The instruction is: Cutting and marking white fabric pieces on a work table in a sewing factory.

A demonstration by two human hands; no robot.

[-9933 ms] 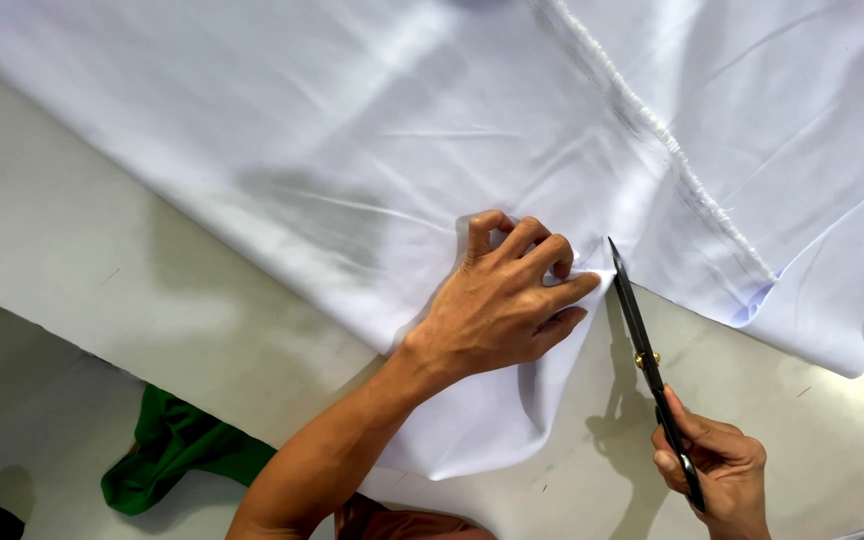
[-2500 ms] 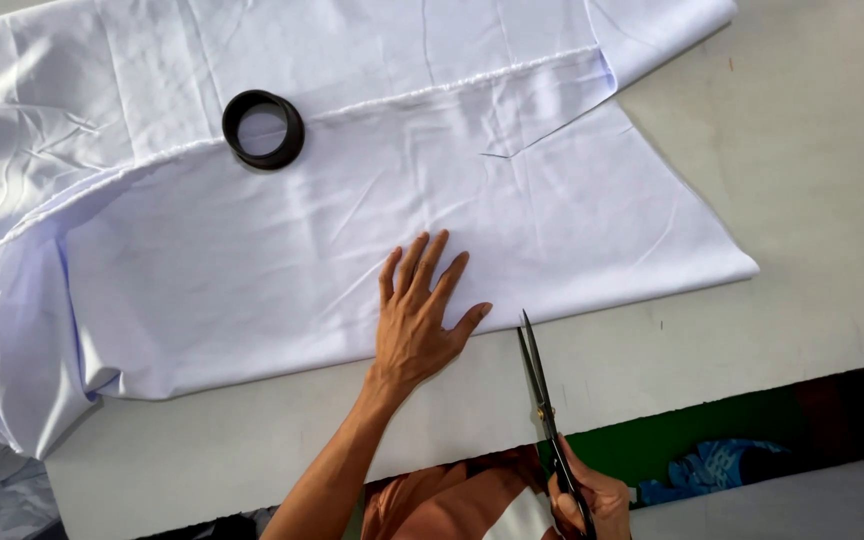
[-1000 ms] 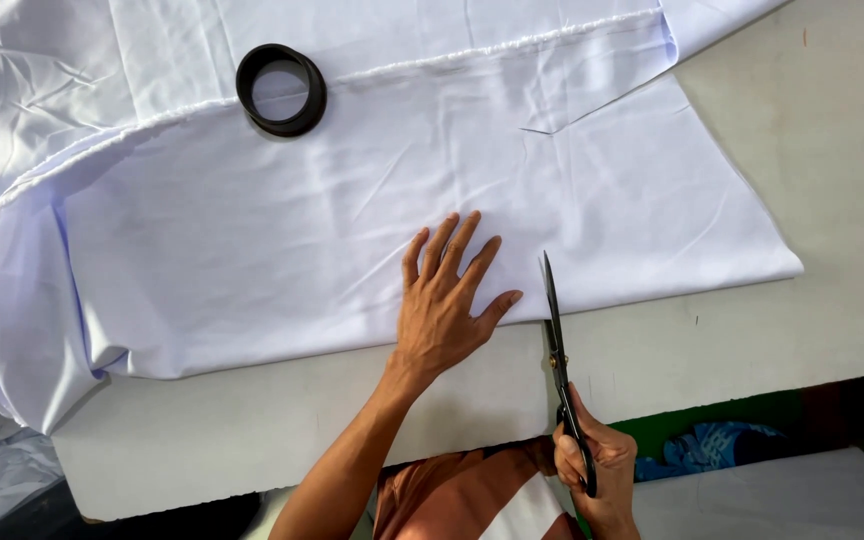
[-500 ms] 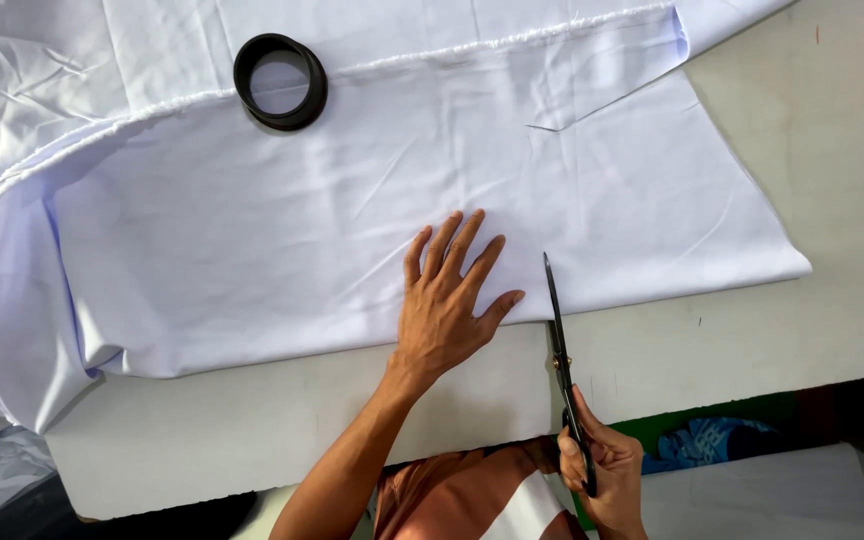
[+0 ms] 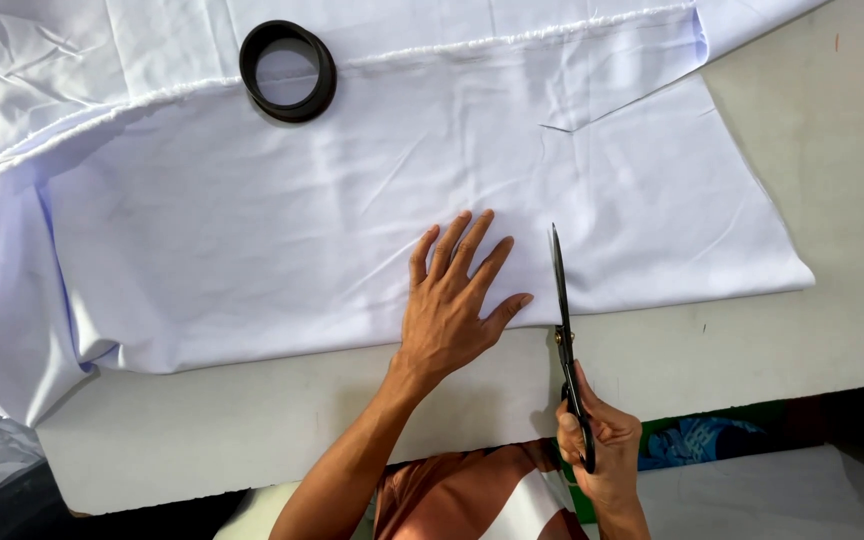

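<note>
We look down on a pale table with a white cloth spread across most of it, its near edge running just inside the table's near edge. Our left hand lies flat on the cloth near that edge, fingers spread and holding nothing, pressing the fabric down. Our right hand is closed around the handles of black scissors, just beside the left hand. The blades look nearly shut and point away from us, lying over the cloth's near edge (we cannot tell whether they have cut in yet). A black ring sits on the cloth at the far side, well apart from both hands. Compared with a moment ago, the scissors sit slightly farther up over the fabric, while the left hand has stayed planted in the same spot. We judge from this that the blades are being lined up at the near edge, with the cloth pinned flat beside them.
</note>
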